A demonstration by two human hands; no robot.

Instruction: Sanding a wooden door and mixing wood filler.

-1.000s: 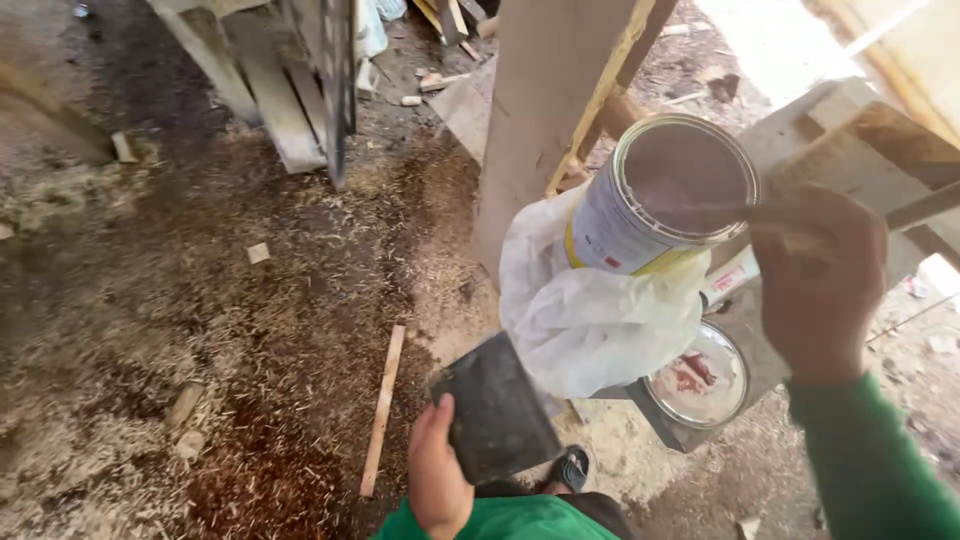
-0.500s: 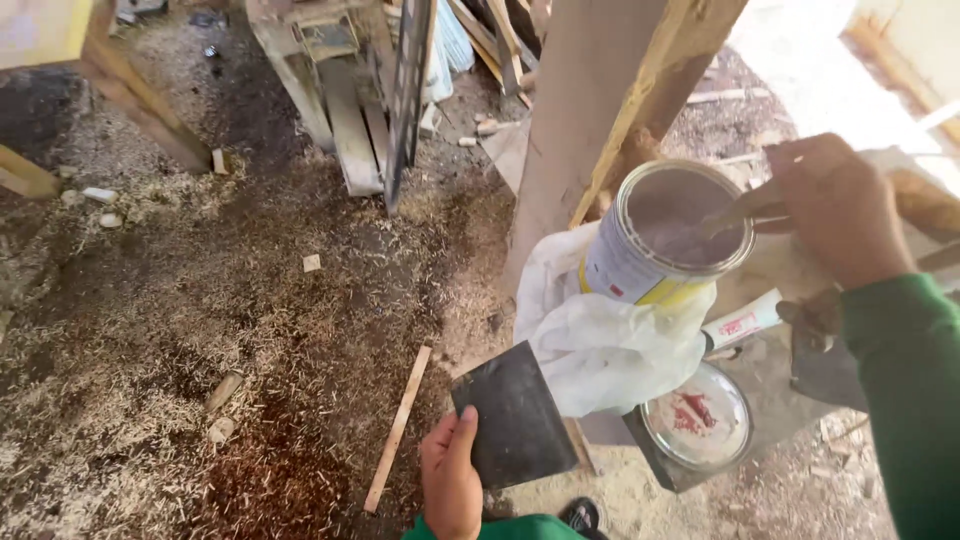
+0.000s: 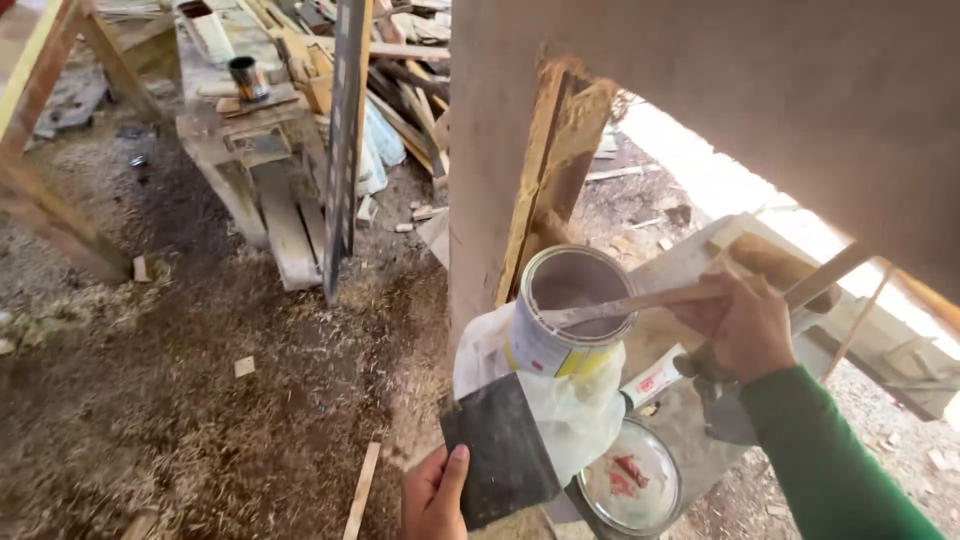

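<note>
While the right hand point(image 3: 745, 325) is clamped around a flat wooden stick point(image 3: 640, 303), the stick's far end lies across the mouth of an open metal can point(image 3: 568, 312), dipped toward the pale greyish, thick-looking filler inside; the can looks fairly full, and the stick's tip is coated with the same stuff. The can stands on a white plastic bag point(image 3: 560, 410) bunched under it, near the foot of a wooden post point(image 3: 500, 150). The left hand point(image 3: 432, 495) has its fingers and thumb closed on the edge of a dark flat square scraper pad point(image 3: 500, 450), held low just in front of the bag. Judging by this, the mixing or scooping is under way and nothing has yet been loaded onto the pad, whose dark face shows no fresh paste. Just below and to the right of the bag lies the round lid point(image 3: 630, 480), inner side up, smeared with reddish patches. Farther out, sawdust and offcuts cover the ground point(image 3: 200, 400), and a rough wooden bench point(image 3: 240, 150) beyond carries a small dark cup point(image 3: 244, 77) among stacked planks
</note>
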